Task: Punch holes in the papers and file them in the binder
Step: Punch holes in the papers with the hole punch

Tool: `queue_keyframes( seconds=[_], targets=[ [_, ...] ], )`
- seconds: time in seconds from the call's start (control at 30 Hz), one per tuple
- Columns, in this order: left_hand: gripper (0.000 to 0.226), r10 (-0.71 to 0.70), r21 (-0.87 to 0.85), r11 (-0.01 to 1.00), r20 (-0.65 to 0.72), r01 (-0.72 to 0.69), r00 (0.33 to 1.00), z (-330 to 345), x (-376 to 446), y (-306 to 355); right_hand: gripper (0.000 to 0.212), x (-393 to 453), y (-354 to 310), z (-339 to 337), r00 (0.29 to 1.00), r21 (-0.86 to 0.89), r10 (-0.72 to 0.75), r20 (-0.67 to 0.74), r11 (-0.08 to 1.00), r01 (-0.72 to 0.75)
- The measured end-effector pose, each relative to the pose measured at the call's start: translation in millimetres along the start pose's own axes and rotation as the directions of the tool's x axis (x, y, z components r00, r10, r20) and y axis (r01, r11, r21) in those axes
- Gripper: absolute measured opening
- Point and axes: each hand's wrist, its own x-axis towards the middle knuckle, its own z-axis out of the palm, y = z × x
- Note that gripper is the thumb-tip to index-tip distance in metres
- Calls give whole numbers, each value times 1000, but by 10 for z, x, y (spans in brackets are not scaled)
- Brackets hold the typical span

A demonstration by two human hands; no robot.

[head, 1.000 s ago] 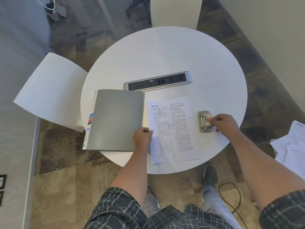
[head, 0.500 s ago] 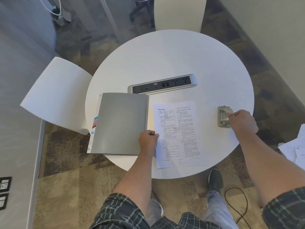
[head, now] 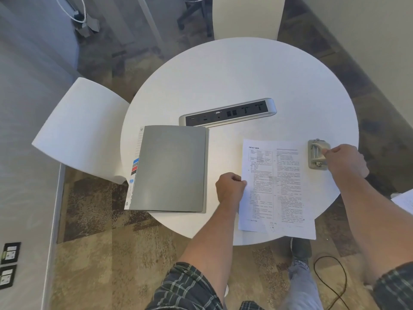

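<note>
While the binder (head: 169, 168) lies closed and grey at the left of the round white table (head: 234, 70), I take the printed paper (head: 276, 189) as my mark and work rightward from there. My left hand (head: 230, 189) is curled shut, pinching the paper's left edge, just right of the binder. The paper lies flat, its near end hanging a little over the table's rim. My right hand (head: 345, 161) sits at the paper's upper right corner, fingers closed on the hole punch (head: 317, 154), which rests on the table touching or just beside that corner; I cannot tell which.

I judge the step to be bringing punch and paper together. To do it well I should keep the sheet pinned so it does not skew, slide one long edge fully into the punch's slot, centre it, then press straight down. A crooked feed would, I think, leave holes that miss the binder's rings.

Beyond the paper, a silver socket strip (head: 228, 111) is set in the tabletop. A white chair (head: 78, 130) stands left of the binder, another beyond the table; patterned carpet lies below, and loose sheets (head: 404, 202) show far right.
</note>
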Motion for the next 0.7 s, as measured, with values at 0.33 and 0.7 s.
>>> queue_keyframes(
  seconds=[0.33,0.7],
  targets=[
    [14,201,166,967,-35,-193,979,-270,-21,-82,38,-609,-160,393,835,-114,-459,-303,888,446],
    [88,301,744,668,-244,-21,922,-953,60,-667,18,-1222,-451,1214,636,-267,-772,3,613,744]
  ],
)
